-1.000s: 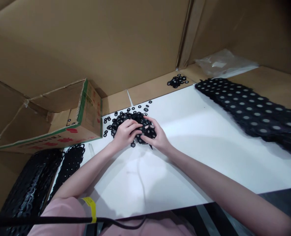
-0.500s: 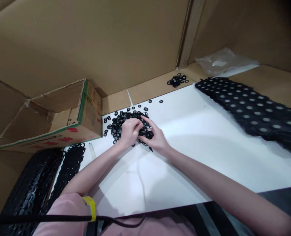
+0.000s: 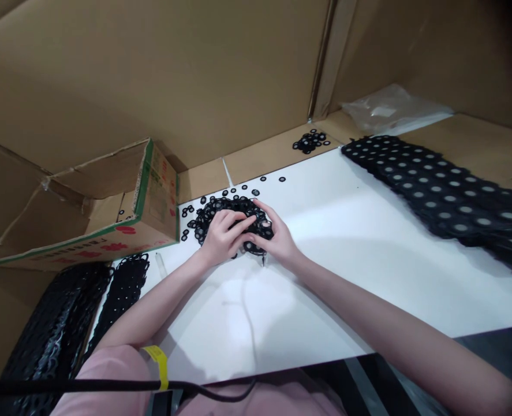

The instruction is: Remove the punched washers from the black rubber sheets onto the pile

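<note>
From the head view, the right hand's (image 3: 280, 238) grip curls loosely closed around a bunched, black, disc-studded sheet (image 3: 252, 247) on the white bench (image 3: 346, 225); whatever the overlapping left hand (image 3: 223, 237) pinches, I can't tell. One dark tip points towards the person; the long axis is unclear.

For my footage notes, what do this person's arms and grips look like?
The left grip and the right grip are ungloved; both forearms are bare. The left sleeve is pink, and a black cable with a yellow tag crosses in front of it.
</note>
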`<move>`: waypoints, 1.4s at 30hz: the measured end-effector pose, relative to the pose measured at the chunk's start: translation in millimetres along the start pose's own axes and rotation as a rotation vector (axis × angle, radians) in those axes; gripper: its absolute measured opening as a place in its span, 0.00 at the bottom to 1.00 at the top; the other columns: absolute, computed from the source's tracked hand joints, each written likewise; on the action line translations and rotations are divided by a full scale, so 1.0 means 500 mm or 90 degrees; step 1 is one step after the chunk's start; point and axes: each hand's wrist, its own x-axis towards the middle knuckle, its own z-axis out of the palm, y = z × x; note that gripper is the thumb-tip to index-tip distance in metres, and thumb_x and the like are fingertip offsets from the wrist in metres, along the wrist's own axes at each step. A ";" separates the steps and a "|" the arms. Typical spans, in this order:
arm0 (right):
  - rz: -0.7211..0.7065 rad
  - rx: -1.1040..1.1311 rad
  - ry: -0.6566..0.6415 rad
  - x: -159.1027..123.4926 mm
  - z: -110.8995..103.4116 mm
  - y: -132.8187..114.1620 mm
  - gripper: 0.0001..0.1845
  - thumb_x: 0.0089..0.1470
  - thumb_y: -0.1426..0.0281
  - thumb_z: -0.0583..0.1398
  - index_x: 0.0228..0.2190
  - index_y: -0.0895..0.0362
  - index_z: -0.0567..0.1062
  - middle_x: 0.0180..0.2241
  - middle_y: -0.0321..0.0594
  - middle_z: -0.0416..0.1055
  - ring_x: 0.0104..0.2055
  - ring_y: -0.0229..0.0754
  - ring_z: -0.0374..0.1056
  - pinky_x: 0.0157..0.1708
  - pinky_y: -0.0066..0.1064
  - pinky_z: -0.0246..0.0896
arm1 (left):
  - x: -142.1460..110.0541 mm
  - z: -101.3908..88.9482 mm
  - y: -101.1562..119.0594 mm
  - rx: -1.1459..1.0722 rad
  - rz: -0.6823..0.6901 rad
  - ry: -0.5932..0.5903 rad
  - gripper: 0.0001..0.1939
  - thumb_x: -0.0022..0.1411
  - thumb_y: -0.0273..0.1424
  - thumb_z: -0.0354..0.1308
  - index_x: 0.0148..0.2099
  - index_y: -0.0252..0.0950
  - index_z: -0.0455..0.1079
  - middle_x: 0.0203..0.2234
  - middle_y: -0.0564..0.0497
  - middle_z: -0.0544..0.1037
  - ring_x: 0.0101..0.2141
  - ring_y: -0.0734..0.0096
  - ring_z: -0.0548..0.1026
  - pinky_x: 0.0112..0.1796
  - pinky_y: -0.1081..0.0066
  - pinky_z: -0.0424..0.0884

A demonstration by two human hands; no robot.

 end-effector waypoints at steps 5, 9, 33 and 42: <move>-0.021 -0.013 -0.015 -0.001 0.000 0.003 0.42 0.49 0.60 0.65 0.61 0.59 0.60 0.64 0.52 0.58 0.66 0.53 0.54 0.65 0.47 0.49 | 0.022 -0.005 -0.009 -0.075 -0.016 -0.077 0.17 0.69 0.37 0.51 0.51 0.33 0.74 0.34 0.44 0.75 0.36 0.64 0.69 0.39 0.64 0.65; -0.015 -0.016 -0.037 -0.004 0.002 0.002 0.43 0.51 0.63 0.64 0.65 0.56 0.55 0.67 0.48 0.52 0.67 0.51 0.52 0.65 0.46 0.49 | 0.034 -0.005 -0.008 -0.135 -0.072 -0.130 0.18 0.70 0.37 0.47 0.47 0.34 0.76 0.27 0.47 0.74 0.30 0.66 0.68 0.36 0.65 0.62; 0.039 -0.018 -0.042 -0.003 0.007 0.003 0.45 0.48 0.64 0.65 0.65 0.53 0.56 0.67 0.45 0.53 0.58 0.55 0.66 0.57 0.45 0.64 | 0.049 0.005 -0.020 -0.256 -0.376 0.126 0.07 0.58 0.31 0.59 0.30 0.34 0.75 0.25 0.50 0.78 0.25 0.71 0.73 0.29 0.72 0.68; 0.084 0.085 -0.093 -0.007 0.005 -0.010 0.51 0.49 0.61 0.65 0.67 0.56 0.47 0.41 0.46 0.78 0.46 0.52 0.75 0.54 0.49 0.65 | 0.055 -0.050 -0.126 -0.175 -0.405 0.116 0.07 0.55 0.31 0.63 0.36 0.35 0.78 0.31 0.49 0.80 0.33 0.67 0.74 0.36 0.70 0.69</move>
